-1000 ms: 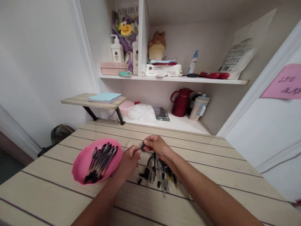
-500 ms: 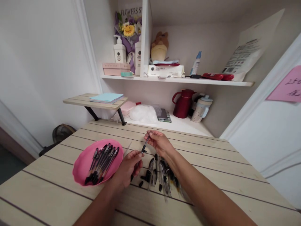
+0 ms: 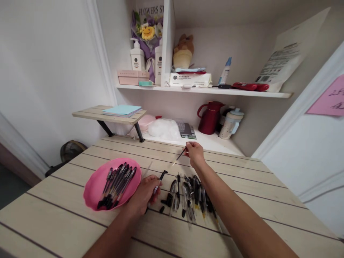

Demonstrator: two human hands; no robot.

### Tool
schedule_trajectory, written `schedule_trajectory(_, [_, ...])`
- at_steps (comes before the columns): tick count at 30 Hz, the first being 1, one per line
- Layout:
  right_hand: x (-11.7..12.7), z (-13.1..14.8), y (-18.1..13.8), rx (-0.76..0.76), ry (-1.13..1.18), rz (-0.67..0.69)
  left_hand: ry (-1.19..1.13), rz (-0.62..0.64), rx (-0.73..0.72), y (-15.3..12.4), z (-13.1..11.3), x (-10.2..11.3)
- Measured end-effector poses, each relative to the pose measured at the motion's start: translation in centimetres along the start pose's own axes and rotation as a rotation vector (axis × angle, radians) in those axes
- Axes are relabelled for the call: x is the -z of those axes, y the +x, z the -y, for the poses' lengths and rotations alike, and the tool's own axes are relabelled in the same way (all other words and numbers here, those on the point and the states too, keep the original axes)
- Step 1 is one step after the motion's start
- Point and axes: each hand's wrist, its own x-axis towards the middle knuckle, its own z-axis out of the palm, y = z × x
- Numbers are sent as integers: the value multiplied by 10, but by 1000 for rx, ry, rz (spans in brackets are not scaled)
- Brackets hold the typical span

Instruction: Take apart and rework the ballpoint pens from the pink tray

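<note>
My left hand [image 3: 147,190], fingers closed, grips a pen barrel [image 3: 160,180] with a black end and a clip pointing up and away. Farther off and to the right, my right hand [image 3: 194,152] pinches a thin dark pen refill [image 3: 179,156] whose pale end slants down to the left, apart from the barrel. Below and between my hands lies a loose heap of pen parts [image 3: 189,195]: clear barrels, black caps and refills. To the left, a pink scalloped dish [image 3: 91,190] holds several pens [image 3: 118,184] with black ends.
A thin clear strip [image 3: 147,170] lies by the dish. Behind stands a small raised shelf [image 3: 88,113] with blue paper [image 3: 122,110] on it. A plastic bag [image 3: 164,129], a dark red jug [image 3: 210,117] and a pale cup [image 3: 231,123] line the back.
My right hand has moved up and to the right, drawing the refill clear of the barrel. My left hand has shifted slightly left and still holds the barrel.
</note>
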Motion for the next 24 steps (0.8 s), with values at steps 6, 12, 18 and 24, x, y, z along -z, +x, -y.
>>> schedule_trajectory(6, [-31,-29,-35,-2,-475,353,42,-79,-55,1,-1,-2])
schedule_trajectory(12, [-51,-25,-46,115,-832,475,67,-93,-75,3,3,1])
schedule_trajectory(18, [-41,-20,-37,220,-1001,475,168,-77,-7,5,9,-3])
schedule_trajectory(24, [-38,-26,-47,270,-1030,632,318,-104,28,6,13,-7])
